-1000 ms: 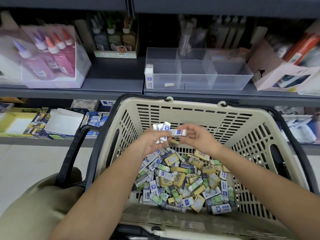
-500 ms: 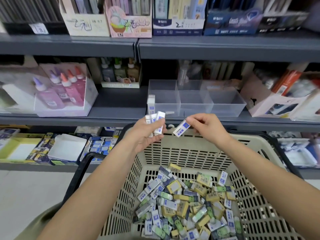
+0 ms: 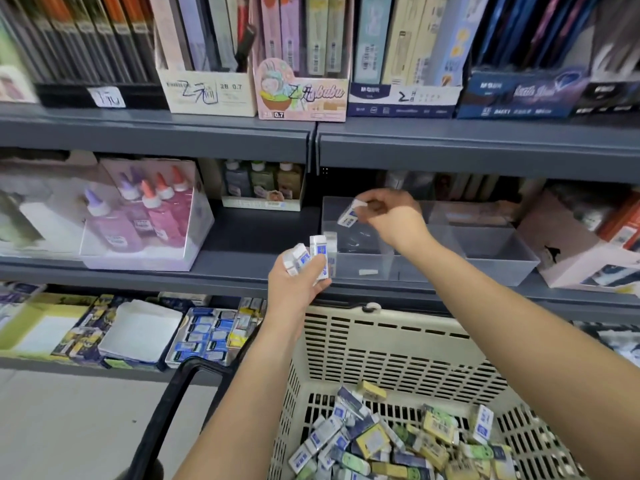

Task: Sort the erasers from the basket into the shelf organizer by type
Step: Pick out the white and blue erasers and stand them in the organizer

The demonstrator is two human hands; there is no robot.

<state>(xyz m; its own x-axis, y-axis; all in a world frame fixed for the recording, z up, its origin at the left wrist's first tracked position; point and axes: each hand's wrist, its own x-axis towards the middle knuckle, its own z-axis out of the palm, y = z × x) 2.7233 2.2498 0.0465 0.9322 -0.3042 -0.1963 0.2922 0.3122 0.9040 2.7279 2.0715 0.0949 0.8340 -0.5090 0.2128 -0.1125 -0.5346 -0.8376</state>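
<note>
**Right hand** (image 3: 391, 220): stretched over the organizer (image 3: 495, 258). Thumb and fingertips pinched one white-and-blue eraser (image 3: 348, 216) by its upper end. The eraser hung tilted above the left compartment, not yet let go. Blur smeared the fingertips, so which fingers met it could not be told.

**Left hand** (image 3: 298, 289): raised in front of the shelf (image 3: 242, 237), fingers curled round a bunch (image 3: 313, 256) of white-and-blue erasers standing upright. The count was unclear, and their lower ends were hidden in the palm.

**Organizer:** clear plastic, on the middle shelf, split into compartments.
- The right arm covered part of the middle compartment, so what lay there could not be made out.
- A pale eraser (image 3: 330, 239) stood by the left wall, dim through the plastic and partly behind the bunch.
- A small white label (image 3: 367, 271) showed low on the front.

**Basket** (image 3: 381, 341): beige and slotted, below the shelf. Its near rim was cut off by the bottom edge.
- A pile (image 3: 381, 445) of mixed erasers, white-blue, yellow and green, lay on the floor, the nearest ones cropped.
- A black handle (image 3: 166, 410) hung at the left, its lower end out of view.

**Other stock:**
- Glue bottles (image 3: 145, 216) stood in a clear box left of the organizer.
- Pen boxes (image 3: 207, 95) stood on the shelf above, their print blurred.
- A pink carton (image 3: 571, 251) sat right of the organizer, cropped by the edge.
</note>
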